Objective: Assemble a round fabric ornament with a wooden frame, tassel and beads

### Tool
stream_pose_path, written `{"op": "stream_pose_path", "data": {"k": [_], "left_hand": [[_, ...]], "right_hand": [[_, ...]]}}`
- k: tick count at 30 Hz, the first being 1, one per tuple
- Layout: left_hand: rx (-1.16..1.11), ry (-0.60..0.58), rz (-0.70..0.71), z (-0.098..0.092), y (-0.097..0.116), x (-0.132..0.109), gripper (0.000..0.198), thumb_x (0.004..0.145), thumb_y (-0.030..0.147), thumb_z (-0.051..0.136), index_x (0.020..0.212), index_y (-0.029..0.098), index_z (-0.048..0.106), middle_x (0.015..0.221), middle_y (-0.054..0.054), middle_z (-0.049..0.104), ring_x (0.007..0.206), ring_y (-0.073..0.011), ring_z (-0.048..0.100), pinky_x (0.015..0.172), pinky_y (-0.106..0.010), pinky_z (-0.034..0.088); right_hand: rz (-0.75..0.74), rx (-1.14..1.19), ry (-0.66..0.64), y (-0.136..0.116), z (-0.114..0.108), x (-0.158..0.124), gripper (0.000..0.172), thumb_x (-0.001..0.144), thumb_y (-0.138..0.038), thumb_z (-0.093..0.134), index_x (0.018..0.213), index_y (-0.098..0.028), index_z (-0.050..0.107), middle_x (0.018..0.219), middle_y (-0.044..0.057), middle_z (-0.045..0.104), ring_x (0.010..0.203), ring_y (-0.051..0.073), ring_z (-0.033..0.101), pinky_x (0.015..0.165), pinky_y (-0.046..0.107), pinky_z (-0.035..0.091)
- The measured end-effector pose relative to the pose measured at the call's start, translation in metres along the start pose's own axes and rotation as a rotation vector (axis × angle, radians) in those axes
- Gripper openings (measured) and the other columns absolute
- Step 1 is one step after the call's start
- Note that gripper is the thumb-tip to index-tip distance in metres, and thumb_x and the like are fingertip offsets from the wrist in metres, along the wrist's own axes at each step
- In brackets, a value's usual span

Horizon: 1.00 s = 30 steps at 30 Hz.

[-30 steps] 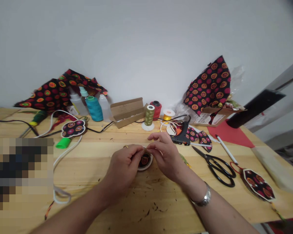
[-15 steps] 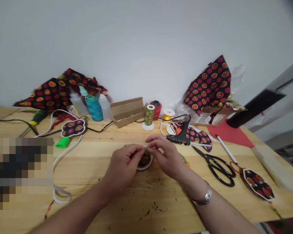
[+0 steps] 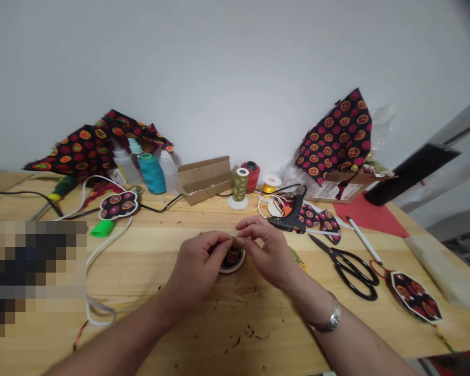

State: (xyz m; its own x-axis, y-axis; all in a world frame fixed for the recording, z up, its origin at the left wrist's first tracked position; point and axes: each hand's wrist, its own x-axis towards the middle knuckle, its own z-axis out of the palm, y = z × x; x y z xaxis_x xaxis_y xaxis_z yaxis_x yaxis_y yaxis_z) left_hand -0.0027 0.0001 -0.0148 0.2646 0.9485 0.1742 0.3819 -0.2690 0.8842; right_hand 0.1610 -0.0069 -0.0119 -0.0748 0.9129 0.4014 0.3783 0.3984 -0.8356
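Observation:
A round disc (image 3: 233,257) with a white rim and dark patterned fabric lies on the wooden table, partly hidden by my fingers. Just above it, my left hand (image 3: 199,259) pinches a thin thread between thumb and forefinger. My right hand (image 3: 267,250) has its thumb and forefinger closed on the same thread, with fingertips almost meeting the left ones. The thread itself is very fine and mostly covered. Beside my right wrist lies a yellow-green tassel (image 3: 298,260), partly behind the hand.
Black-handled scissors (image 3: 352,269) and an octagonal fabric piece (image 3: 415,296) lie at the right. Behind my hands are a glue gun (image 3: 292,216), an olive thread spool (image 3: 241,185) and an open cardboard box (image 3: 207,180). A white cable (image 3: 102,248) runs along the left, near a flower-shaped piece (image 3: 118,205).
Both hands stay pinched over the disc with hardly any movement. The whole view has shifted very slightly.

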Motion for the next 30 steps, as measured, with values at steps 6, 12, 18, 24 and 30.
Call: {"op": "stream_pose_path", "data": {"k": [6,12,18,24,30], "left_hand": [[0.155,0.017,0.162,0.0002,-0.0013,-0.0006,0.020,0.089,0.023,0.051,0.086,0.019,0.070,0.081,-0.002,0.075,0.071,-0.0172,0.067,0.066,-0.028,0.049],[0.240,0.022,0.216,0.0004,-0.0024,-0.0005,0.022,0.089,0.022,0.049,0.084,0.019,0.070,0.079,-0.003,0.075,0.069,-0.0177,0.067,0.064,-0.028,0.049],[0.246,0.006,0.232,-0.0005,-0.0024,-0.0009,0.022,0.088,0.020,0.049,0.085,0.020,0.070,0.081,-0.003,0.075,0.070,-0.0176,0.067,0.065,-0.028,0.049],[0.246,0.001,0.228,-0.0003,-0.0031,-0.0003,0.022,0.089,0.020,0.049,0.082,0.020,0.070,0.078,-0.002,0.074,0.068,-0.0166,0.066,0.063,-0.026,0.048],[0.247,-0.009,0.226,-0.0006,-0.0035,0.0003,0.023,0.089,0.019,0.049,0.083,0.019,0.071,0.079,-0.004,0.075,0.069,-0.0170,0.066,0.064,-0.027,0.047]], "right_hand": [[-0.139,-0.157,-0.001,-0.0023,-0.0017,-0.0037,0.013,0.081,-0.007,0.059,0.074,-0.016,0.064,0.094,0.009,0.063,0.096,0.020,0.058,0.085,0.035,0.046],[-0.146,-0.201,-0.020,-0.0017,-0.0013,-0.0039,0.013,0.082,-0.007,0.056,0.076,-0.017,0.062,0.096,0.010,0.063,0.095,0.020,0.059,0.085,0.036,0.047],[-0.065,-0.146,-0.073,-0.0040,-0.0005,-0.0038,0.015,0.081,-0.006,0.055,0.073,-0.018,0.059,0.094,0.009,0.065,0.088,0.018,0.062,0.079,0.032,0.050],[-0.005,-0.170,-0.129,-0.0038,-0.0005,-0.0041,0.016,0.082,-0.007,0.054,0.072,-0.019,0.059,0.081,0.005,0.067,0.076,0.017,0.060,0.071,0.030,0.048],[0.016,-0.166,-0.125,-0.0048,-0.0001,-0.0041,0.016,0.082,-0.008,0.055,0.071,-0.018,0.059,0.078,0.004,0.068,0.074,0.017,0.060,0.070,0.030,0.047]]}}
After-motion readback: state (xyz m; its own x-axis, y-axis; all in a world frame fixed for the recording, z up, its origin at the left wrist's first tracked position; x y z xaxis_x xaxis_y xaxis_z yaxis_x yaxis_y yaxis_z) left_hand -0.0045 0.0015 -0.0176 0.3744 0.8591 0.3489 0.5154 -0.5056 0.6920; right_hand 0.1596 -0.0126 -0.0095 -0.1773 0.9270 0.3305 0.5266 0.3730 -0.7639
